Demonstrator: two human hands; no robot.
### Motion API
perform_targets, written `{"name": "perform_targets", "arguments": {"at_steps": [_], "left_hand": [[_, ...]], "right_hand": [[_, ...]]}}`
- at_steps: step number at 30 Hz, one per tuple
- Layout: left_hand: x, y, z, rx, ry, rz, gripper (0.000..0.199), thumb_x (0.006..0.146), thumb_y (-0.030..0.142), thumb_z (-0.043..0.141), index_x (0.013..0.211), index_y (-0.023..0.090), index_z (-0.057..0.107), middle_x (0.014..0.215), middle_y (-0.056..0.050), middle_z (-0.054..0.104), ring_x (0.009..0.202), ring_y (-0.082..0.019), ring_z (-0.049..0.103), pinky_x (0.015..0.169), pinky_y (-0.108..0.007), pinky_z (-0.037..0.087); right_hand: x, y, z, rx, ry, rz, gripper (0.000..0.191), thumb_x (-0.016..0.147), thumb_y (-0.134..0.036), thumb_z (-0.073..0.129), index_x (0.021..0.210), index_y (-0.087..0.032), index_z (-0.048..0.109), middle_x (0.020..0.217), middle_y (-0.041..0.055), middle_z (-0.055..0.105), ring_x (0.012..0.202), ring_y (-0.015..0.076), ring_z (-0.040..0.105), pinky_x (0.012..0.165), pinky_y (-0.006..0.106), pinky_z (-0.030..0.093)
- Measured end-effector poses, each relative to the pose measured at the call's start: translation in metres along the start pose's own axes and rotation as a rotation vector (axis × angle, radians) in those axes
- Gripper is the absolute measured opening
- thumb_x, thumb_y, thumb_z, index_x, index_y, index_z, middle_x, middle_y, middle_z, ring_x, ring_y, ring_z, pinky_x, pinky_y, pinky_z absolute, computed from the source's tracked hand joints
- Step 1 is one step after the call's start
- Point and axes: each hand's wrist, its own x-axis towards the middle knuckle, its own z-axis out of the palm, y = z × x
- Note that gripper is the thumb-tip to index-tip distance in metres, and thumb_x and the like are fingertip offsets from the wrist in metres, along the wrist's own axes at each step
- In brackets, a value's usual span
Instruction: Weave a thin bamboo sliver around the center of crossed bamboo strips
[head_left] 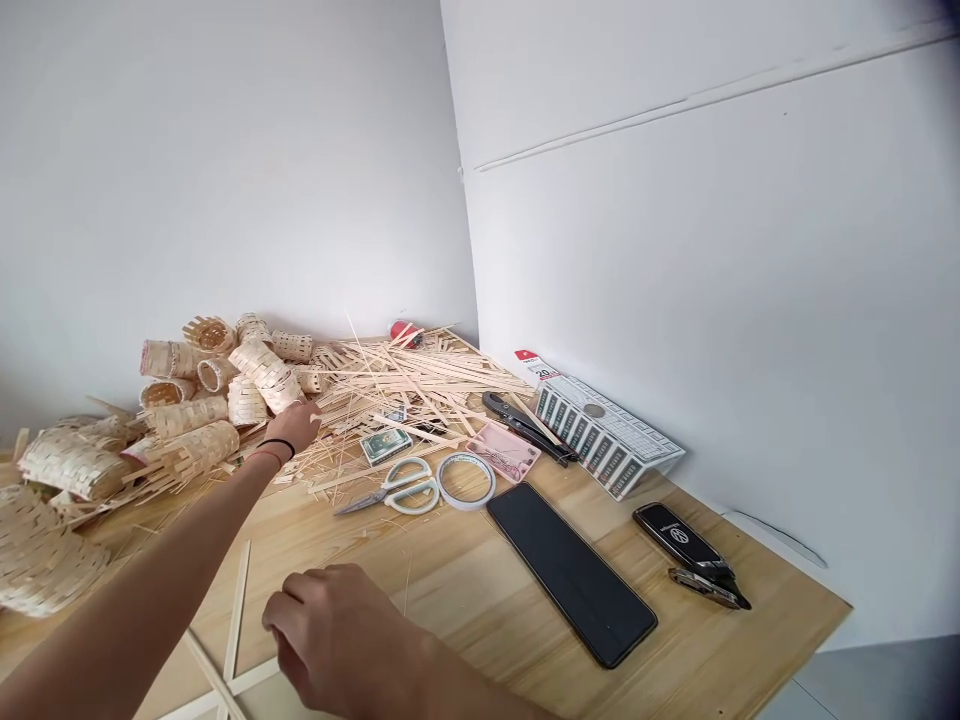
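My left hand [295, 427], with dark and orange bands at its wrist, reaches out to the near side of a heap of thin wooden strips [420, 385]. It is beside the end of a woven strip tube [264, 372]; its fingers are mostly hidden. Close to me, my right hand [337, 630] rests low over the table with its fingers curled in. Whatever those fingers hold is hidden. Several flat wooden strips [238, 610] lie crossed just left of it, and one runs up to the hand.
More woven pieces [75, 465] are piled at the left. Scissors [397, 488], a tape roll [466, 481], a pink tray [504, 451], a green box [385, 445], a black-handled cutter [529, 428], a phone [574, 572], a folded card [600, 430] and a car key [682, 537] lie rightward.
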Motion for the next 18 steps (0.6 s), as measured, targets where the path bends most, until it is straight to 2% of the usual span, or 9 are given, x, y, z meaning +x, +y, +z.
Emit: {"name": "perform_targets", "arguments": {"at_steps": [7, 18], "left_hand": [[0.006, 0.007, 0.014, 0.107, -0.075, -0.173, 0.032, 0.100, 0.035, 0.065, 0.126, 0.017, 0.064, 0.126, -0.010, 0.067, 0.108, -0.025, 0.068, 0.092, -0.046, 0.059], [0.004, 0.001, -0.005, 0.132, -0.075, -0.133, 0.030, 0.100, 0.036, 0.065, 0.123, 0.016, 0.064, 0.120, -0.009, 0.068, 0.101, -0.023, 0.069, 0.087, -0.043, 0.060]], "right_hand": [[-0.002, -0.003, -0.009, 0.013, 0.002, -0.011, 0.015, 0.094, -0.031, 0.063, 0.101, -0.017, 0.063, 0.095, 0.0026, 0.073, 0.081, 0.0203, 0.069, 0.065, 0.032, 0.053], [-0.001, -0.006, -0.005, 0.021, 0.012, -0.038, 0.018, 0.095, -0.032, 0.060, 0.102, -0.017, 0.065, 0.095, 0.0034, 0.074, 0.079, 0.0204, 0.070, 0.062, 0.031, 0.054]]}}
